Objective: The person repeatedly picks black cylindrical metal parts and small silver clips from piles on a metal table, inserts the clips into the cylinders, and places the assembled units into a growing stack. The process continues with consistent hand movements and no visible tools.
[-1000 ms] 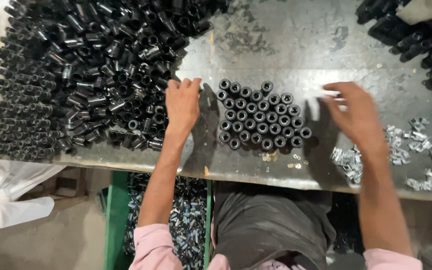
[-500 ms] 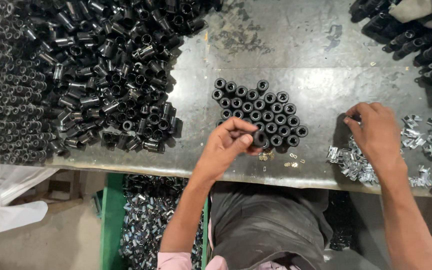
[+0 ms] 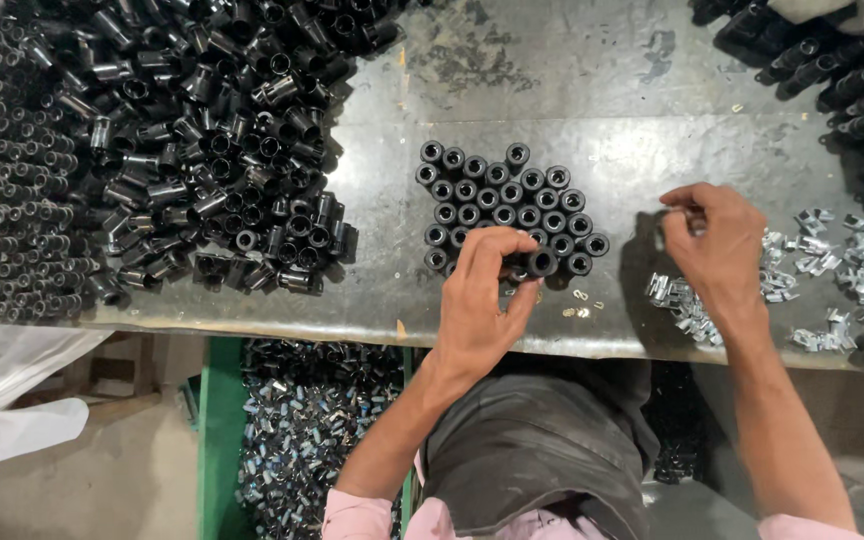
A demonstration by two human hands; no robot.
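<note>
About thirty short black tubes (image 3: 507, 205) stand upright in one tight cluster at the middle of the table (image 3: 512, 100), open ends up. A loose heap of black tubes (image 3: 202, 150), too many to count, covers the table's left part, and more lie at the far right corner. The left hand (image 3: 487, 290) is bent at the cluster's near edge, fingers curled, pinching one black tube (image 3: 540, 262) lying on its side against the standing ones. The right hand (image 3: 717, 245) is palm down, fingers closed on a small item I cannot make out, beside a scatter of small silver clips (image 3: 832, 265). The table is scuffed grey sheet metal. Below its near edge, a green-framed bin (image 3: 214, 440) holds mixed silver and black parts.
</note>
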